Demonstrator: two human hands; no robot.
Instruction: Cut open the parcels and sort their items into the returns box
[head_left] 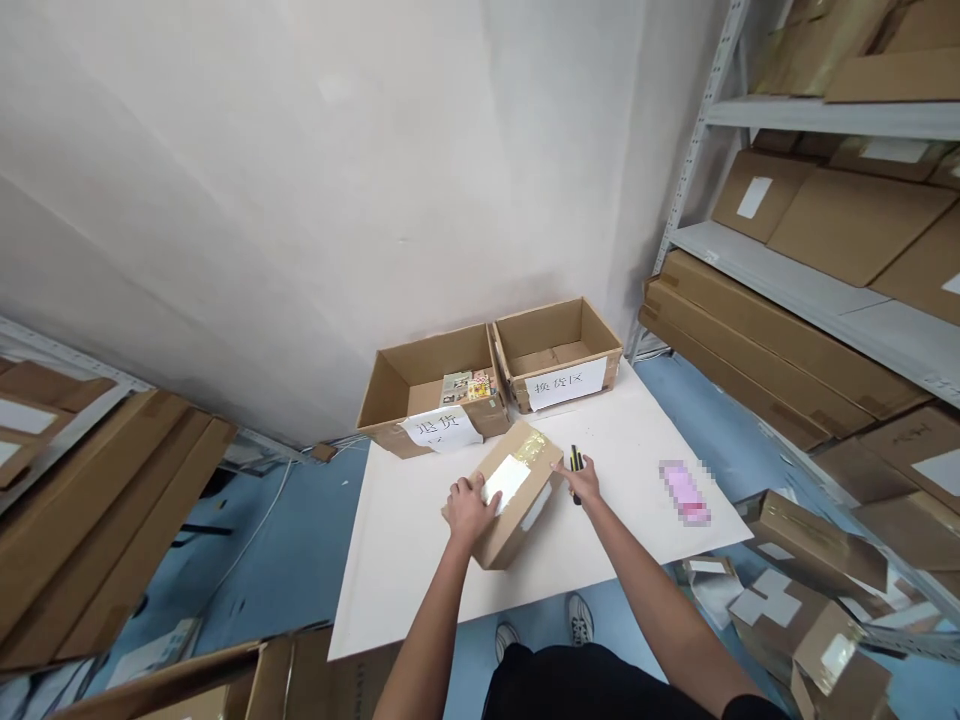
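A taped cardboard box with white labels lies at a slant on the white table. Across its top, at the left end, my left hand rests with the fingers spread over the cardboard and the edge of a label. My right hand is closed around a black and yellow box cutter by the box's right end, its fingertips close to the box's corner. Whether the blade is out is too small to tell.
Two open cartons with handwritten paper signs stand at the table's back: the left carton holds small printed packets, beside the right carton. A blurred pink object lies at right. Shelves of boxes flank the table.
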